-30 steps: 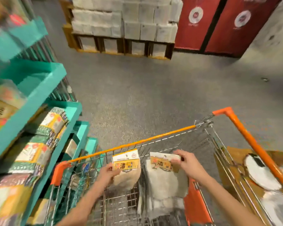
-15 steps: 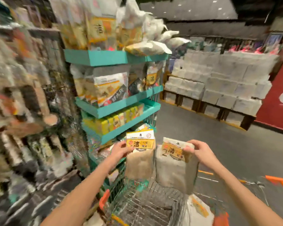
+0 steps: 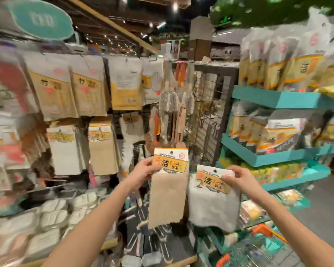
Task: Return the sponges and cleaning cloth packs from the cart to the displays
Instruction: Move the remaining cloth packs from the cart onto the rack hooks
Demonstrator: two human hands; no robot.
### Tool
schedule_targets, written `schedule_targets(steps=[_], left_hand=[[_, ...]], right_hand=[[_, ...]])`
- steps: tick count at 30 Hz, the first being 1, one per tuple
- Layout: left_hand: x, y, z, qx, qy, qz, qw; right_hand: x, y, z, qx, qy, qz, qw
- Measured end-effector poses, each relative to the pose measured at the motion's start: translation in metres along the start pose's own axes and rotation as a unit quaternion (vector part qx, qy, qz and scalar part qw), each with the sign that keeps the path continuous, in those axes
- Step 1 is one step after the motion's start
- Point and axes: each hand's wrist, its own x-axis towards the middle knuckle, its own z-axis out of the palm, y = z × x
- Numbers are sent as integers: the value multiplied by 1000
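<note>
Left hand [image 3: 143, 171] pinches the beige pack [image 3: 168, 199], right hand [image 3: 237, 178] the white pack [image 3: 212, 207], both hanging long-axis down; matching display packs [image 3: 102, 151] lie at ten o'clock, nearer the left.

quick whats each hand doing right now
Left hand: pinching the beige cloth pack by its card.
Right hand: pinching the white cloth pack by its card.

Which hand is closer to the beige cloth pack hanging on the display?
Left. The left hand is just right of the hanging beige pack; the right hand is farther right.
</note>
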Motion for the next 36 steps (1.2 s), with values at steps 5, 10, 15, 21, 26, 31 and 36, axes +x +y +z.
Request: schedule_targets(steps=[5,10,15,21,26,31,36], left_hand=[[18,-4,-118,-2,87,-20,996],[34,-10,-215,-4,152,-26,988],[56,-23,-263,-39,204,-24,978],[79,-36,-292,-47,242,-26,969],[107,-39,-309,-38,289,-26,956],[135,-45,-329,-13,331,-41,943],[150,-52,-330,-20,339,-52,939]], right_hand=[[77,-52,94,13,-49,-30,998],[130,-95,172,47,-56,-43,996],[164,-117,214,41,-78,-53,995],[210,-119,240,61,-100,-35,992],[252,-128,256,76,-110,-31,991],[300,-126,271,95,-144,-29,985],[335,-124,283,125,-159,-32,979]])
